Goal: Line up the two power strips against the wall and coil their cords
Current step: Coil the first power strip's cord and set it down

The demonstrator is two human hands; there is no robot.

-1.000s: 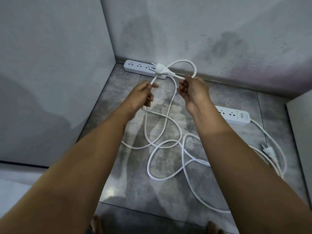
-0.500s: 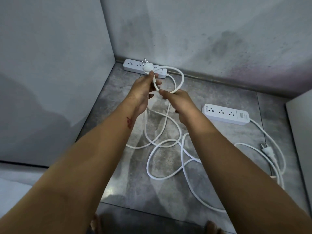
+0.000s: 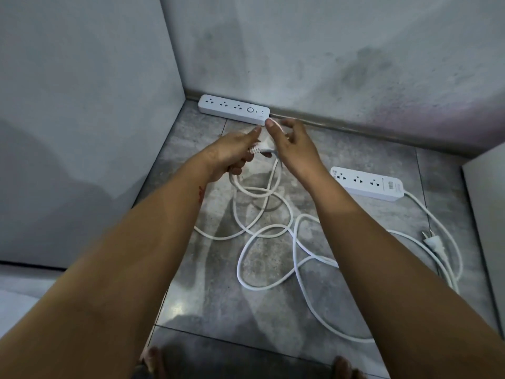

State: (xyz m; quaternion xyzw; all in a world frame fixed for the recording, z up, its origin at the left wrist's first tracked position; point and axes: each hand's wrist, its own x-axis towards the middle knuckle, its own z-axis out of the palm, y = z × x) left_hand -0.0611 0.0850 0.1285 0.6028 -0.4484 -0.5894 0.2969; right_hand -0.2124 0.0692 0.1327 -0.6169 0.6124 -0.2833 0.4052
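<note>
Loose loops crowding the floor
Tangled white power cord (image 3: 269,233) is sprawling over the grey tiled floor (image 3: 218,302); bare tile near the left wall (image 3: 82,105) is lying open.

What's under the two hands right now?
Under the left hand and right hand, white cord hangs in loops onto the grey tile floor. The hands cover part of the plug and the top of the cord.

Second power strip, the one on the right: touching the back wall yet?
Apart. The head view shows bare floor tile between the right power strip and the back wall.
</note>
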